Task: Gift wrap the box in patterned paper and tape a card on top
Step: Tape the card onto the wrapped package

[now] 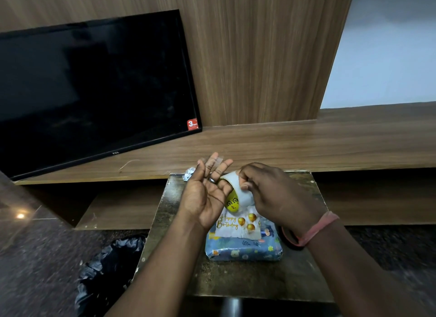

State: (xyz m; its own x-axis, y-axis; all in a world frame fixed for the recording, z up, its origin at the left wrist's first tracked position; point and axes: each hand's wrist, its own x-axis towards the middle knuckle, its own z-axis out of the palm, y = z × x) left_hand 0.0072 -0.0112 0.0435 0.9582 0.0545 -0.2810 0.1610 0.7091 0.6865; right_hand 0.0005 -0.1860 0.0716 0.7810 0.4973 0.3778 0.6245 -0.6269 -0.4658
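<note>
Wood-panelled wall and shelf behind, with a black flat-screen TV (94,92) marked TCL and a red "3 years" sticker. On my small dark table (236,279) sits the blue patterned wrapped box (244,249), white "Happy Birthday" card (236,224) on top. I'd say I'm at the taping step: left hand (205,194) spread wide, a clear strip seemingly stuck to its fingertips, right hand (271,191) gripping the white tape roll (236,194). Next, press that strip over a card edge.

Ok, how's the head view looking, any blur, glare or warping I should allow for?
Head view: dim, warm lighting. The left hand, tape roll and Happy Birthday card read fairly sharp; the frame's lower corners smear. A lamp glare spot sits on the polished floor. Wide-angle warping bows the shelf edge and tilts the TV.
</note>
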